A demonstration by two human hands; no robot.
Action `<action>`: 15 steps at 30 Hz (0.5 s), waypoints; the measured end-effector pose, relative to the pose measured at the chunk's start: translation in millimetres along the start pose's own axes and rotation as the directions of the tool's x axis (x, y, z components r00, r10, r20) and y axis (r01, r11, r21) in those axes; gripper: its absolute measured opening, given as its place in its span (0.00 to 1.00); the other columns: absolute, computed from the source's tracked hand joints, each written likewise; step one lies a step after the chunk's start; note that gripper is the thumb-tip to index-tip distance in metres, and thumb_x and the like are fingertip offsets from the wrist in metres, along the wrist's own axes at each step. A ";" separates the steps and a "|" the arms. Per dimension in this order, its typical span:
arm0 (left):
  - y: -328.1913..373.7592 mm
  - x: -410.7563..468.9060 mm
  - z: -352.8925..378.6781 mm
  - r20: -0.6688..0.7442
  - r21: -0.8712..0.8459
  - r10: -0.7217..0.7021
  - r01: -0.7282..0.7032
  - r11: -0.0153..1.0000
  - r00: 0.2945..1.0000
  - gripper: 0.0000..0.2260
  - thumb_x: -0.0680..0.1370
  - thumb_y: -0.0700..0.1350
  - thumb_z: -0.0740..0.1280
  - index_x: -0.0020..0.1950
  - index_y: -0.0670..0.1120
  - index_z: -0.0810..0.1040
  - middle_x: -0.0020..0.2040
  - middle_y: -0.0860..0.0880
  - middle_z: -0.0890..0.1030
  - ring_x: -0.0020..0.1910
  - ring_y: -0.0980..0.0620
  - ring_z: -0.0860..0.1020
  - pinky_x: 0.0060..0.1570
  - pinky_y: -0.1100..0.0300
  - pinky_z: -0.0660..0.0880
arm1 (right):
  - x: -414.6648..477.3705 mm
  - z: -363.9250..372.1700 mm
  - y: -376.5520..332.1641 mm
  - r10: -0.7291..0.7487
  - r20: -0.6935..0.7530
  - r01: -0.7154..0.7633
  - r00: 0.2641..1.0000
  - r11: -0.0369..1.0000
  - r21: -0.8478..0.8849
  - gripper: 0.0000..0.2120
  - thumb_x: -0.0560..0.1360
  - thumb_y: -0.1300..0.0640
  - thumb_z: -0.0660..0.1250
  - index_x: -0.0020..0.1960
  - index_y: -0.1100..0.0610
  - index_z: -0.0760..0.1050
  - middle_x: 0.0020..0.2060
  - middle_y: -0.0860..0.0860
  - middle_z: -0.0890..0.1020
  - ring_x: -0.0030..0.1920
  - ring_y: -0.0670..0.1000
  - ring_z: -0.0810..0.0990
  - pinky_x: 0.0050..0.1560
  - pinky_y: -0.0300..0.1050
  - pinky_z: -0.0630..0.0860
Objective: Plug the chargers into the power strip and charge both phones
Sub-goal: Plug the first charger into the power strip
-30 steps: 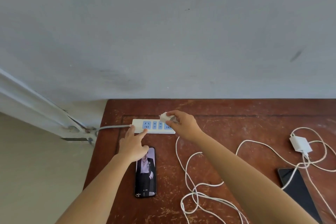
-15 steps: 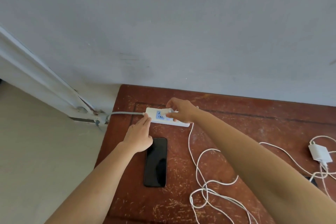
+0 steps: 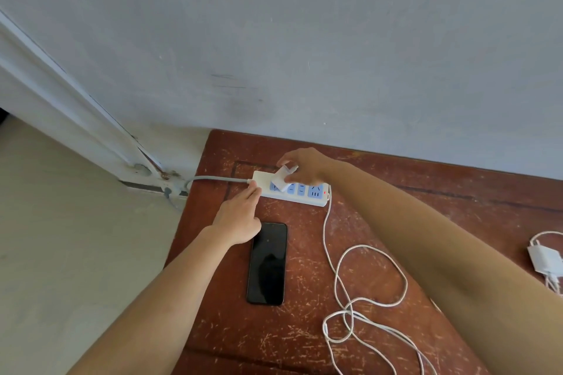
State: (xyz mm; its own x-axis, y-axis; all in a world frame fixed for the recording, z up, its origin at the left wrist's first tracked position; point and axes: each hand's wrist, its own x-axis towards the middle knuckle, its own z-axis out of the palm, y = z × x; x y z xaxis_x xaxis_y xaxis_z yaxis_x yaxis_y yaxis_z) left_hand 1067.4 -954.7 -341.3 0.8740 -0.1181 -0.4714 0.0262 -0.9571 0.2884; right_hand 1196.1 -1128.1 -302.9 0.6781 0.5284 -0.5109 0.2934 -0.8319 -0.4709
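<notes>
A white power strip (image 3: 307,195) with blue sockets lies at the table's far left, a red light at its right end. My right hand (image 3: 304,166) pinches a white charger (image 3: 283,179) tilted over the strip's left sockets. My left hand (image 3: 240,218) presses straight fingers against the strip's left end. A black phone (image 3: 267,263) with a dark screen lies just in front of the strip. The charger's white cable (image 3: 359,289) coils over the table. A second white charger (image 3: 547,260) sits at the right edge.
The worn red-brown wooden table (image 3: 380,237) stands against a grey wall. The strip's grey cord (image 3: 213,178) runs left off the table toward a white door frame (image 3: 76,119). Pale floor lies to the left.
The view has shifted left. My right hand has brought the charger from the strip's right part to its left sockets. The phone's screen went dark. My left hand stays at the strip's end.
</notes>
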 end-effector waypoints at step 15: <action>-1.1 -1.7 1.1 0.021 -0.038 -0.015 0.015 0.999 1.000 0.30 0.80 0.38 0.59 0.80 0.46 0.50 0.82 0.51 0.45 0.77 0.45 0.60 0.69 0.48 0.67 | -0.8 -1.3 -6.1 -0.051 -0.100 0.044 0.994 0.997 -0.069 0.16 0.74 0.59 0.75 0.61 0.52 0.80 0.61 0.51 0.83 0.58 0.54 0.82 0.57 0.49 0.80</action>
State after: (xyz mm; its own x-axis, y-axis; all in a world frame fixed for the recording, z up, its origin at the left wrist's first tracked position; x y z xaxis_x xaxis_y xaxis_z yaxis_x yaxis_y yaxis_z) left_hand 1065.3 -953.7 -341.8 0.8634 -0.1094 -0.4926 0.0581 -0.9482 0.3125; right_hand 1194.6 -1123.6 -298.7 0.7265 0.5501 -0.4118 0.3684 -0.8177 -0.4424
